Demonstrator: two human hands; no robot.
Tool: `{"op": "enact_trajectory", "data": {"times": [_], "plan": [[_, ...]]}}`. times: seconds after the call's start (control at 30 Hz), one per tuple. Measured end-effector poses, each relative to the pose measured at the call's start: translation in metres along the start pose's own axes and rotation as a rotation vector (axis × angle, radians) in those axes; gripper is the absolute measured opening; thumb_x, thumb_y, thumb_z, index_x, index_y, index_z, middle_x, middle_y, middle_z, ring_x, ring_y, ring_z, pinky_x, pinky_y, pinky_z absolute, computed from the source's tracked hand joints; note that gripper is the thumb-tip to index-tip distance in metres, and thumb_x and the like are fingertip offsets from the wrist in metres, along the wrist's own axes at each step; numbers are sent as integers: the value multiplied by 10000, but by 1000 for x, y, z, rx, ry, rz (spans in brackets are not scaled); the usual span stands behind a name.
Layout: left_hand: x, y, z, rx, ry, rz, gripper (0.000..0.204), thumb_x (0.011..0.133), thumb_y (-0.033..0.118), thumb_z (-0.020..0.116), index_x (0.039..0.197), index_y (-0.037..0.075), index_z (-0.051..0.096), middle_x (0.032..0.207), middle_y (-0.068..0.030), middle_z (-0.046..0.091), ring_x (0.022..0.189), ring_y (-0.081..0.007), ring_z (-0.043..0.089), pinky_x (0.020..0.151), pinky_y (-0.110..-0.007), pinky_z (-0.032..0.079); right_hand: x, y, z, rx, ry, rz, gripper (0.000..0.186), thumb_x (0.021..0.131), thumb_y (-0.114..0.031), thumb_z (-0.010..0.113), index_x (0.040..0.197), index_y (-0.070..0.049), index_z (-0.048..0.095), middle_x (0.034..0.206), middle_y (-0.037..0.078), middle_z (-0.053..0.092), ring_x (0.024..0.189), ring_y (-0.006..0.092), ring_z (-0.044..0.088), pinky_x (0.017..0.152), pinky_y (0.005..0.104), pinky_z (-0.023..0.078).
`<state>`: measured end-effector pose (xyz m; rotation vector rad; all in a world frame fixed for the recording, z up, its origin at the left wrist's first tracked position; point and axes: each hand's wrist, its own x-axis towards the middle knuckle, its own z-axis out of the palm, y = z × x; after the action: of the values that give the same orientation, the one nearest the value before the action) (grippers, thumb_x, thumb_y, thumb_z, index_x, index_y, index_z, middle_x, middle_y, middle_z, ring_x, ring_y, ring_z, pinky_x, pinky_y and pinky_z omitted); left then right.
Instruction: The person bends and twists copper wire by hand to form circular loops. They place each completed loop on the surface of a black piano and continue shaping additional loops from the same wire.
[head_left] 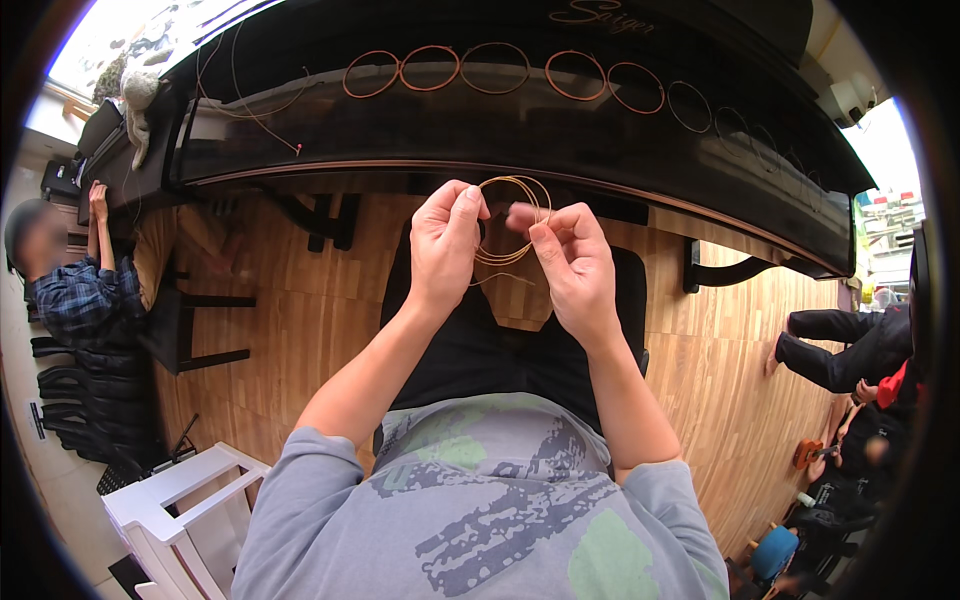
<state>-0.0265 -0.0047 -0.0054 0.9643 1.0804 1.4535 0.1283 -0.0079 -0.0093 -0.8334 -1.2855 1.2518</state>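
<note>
A thin golden string, coiled into several loops (512, 262), hangs between my two hands above my lap. My left hand (448, 238) pinches the coil's left side between thumb and fingers. On the right side, my right hand (578, 262) grips the loops with thumb against index finger; its fingertips are blurred. A loose tail of the string curves below the loops. Just ahead, a row of coiled strings lies on a glossy black piano (400, 140): copper-coloured coils (430, 68) toward the left and middle, thinner, paler coils (690, 107) toward the right.
At the piano's left end lies an uncoiled string (250, 112). A person in a plaid shirt (90, 300) sits at far left near a black bench (200, 320). A white wooden chair (190, 500) stands at lower left. Other people, one in dark trousers (835, 350), sit at right.
</note>
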Motion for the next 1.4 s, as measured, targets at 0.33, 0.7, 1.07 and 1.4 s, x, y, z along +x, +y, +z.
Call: {"op": "enact_trajectory", "data": {"times": [0.33,0.7,1.07,1.4], "plan": [[-2,8,-1,50,-21,8,255,986,211,511,812,38,582,676,35,528,583,-12,467,540,-185,387,2,-10,-5,-44,-6,117,254,986,-186,547,1197,-69,468,666,-44,448,602,19,368,550,185,313],[8,24,-25,364,-300,148,193,978,165,508,982,11,624,732,5,611,543,15,437,459,-148,330,11,-14,-29,-121,-135,217,148,951,-163,597,968,-24,647,673,-64,515,597,1,388,531,178,302],[6,33,-30,-15,-431,-349,235,978,217,537,1049,14,633,765,-22,613,471,7,395,407,-176,347,8,-25,-34,696,-481,425,150,921,-88,604,1042,-7,572,633,-24,476,441,43,349,430,209,272],[5,31,-36,-345,-520,-408,271,991,248,519,1022,7,638,794,-61,631,506,-40,460,435,-208,439,10,-16,-31,700,-340,348,64,937,-90,596,941,-34,566,731,40,605,410,47,370,403,207,280]]}}
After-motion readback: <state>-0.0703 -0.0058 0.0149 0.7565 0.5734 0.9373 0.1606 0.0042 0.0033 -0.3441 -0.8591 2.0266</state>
